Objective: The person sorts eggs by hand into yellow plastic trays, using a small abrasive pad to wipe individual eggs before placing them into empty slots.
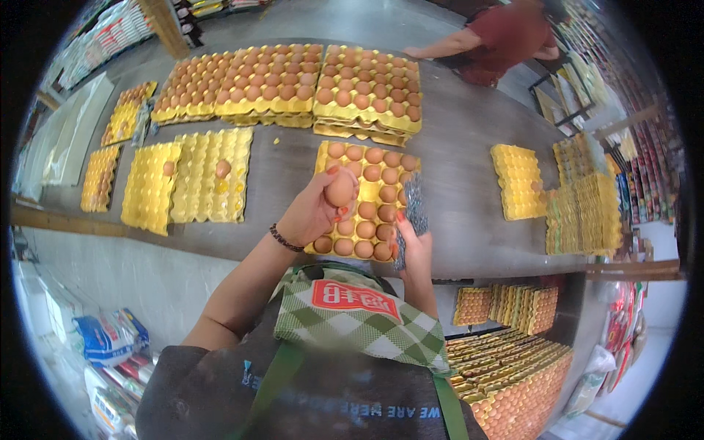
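Note:
My left hand [313,212] holds a brown egg [340,188] raised over a yellow egg tray [368,192]. Brown eggs fill most of this tray, with a bare pocket showing near its middle. At the tray's right edge, my right hand [416,247] grips a grey, speckled cloth [417,203]. The fingertips of that hand reach the eggs along the edge; whether they hold one is hard to tell.
Behind stand full egg trays [269,77] and a stack of them [368,82]. To the left lie yellow trays [206,181] with few eggs and some spilled yolk. Stacked trays [586,214] stand right. Across the table is a person [506,38]; more egg stacks [511,379] sit below right.

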`<state>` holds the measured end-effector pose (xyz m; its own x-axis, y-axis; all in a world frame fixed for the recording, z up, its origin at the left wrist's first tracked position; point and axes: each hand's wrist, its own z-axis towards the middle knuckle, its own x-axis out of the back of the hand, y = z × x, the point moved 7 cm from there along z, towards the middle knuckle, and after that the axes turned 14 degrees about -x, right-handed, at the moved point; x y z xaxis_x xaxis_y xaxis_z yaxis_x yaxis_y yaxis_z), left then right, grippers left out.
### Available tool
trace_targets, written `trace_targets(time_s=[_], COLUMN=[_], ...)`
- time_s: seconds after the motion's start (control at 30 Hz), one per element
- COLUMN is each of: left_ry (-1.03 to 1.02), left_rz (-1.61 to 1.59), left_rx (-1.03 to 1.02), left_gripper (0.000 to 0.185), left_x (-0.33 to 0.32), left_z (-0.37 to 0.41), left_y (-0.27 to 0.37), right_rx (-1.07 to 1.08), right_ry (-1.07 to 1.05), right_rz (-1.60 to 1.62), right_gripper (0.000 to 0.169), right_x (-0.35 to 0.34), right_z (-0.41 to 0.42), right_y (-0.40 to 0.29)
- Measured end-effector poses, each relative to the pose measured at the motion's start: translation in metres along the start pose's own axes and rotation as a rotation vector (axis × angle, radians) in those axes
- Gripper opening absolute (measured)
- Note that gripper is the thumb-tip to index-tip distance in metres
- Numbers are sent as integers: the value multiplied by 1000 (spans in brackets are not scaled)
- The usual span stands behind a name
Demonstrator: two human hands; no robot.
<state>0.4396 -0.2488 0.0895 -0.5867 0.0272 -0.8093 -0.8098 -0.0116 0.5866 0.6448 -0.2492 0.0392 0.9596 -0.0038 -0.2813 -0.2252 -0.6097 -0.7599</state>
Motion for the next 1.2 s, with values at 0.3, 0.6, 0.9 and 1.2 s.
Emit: trace_targets(time_s=[0.3, 0.6, 0.9, 1.2], left_ry=[334, 334, -55, 23], left_rz=[621, 377, 1028, 682], left_rx=[-567, -203, -335, -66], left_gripper=[39, 43, 47, 32], left_x=[33, 33, 21, 69], left_z=[-44, -67, -70, -16], left_y=[38, 41, 22, -38], right_rx=[1038, 181, 195, 37], right_ry=[-162, -391, -270, 82], right_rz=[-694, -312, -405, 10], right_gripper=[34, 29, 28, 30], right_x=[-183, -173, -114, 54], right_z=[-66, 33, 16, -2], right_y=[-49, -34, 16, 56])
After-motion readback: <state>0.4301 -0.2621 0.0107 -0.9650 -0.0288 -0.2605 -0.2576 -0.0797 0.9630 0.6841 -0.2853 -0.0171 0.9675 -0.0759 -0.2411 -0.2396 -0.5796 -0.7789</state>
